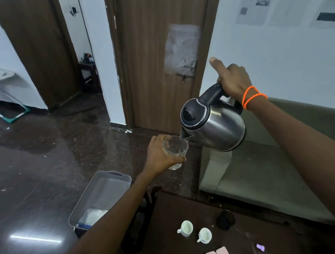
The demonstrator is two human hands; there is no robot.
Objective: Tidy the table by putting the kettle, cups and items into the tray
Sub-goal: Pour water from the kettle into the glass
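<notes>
Above dark floor, right fingers [223,76] around tilted kettle [214,121], left fingers [182,159] clamped on glass [175,151].

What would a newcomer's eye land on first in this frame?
The steel kettle, tilted in the right hand at centre right, its spout over a clear glass that the left hand holds. Lower down, two white cups stand on the dark table.

head view — worn, looks forward-down | near table [189,215]
</notes>
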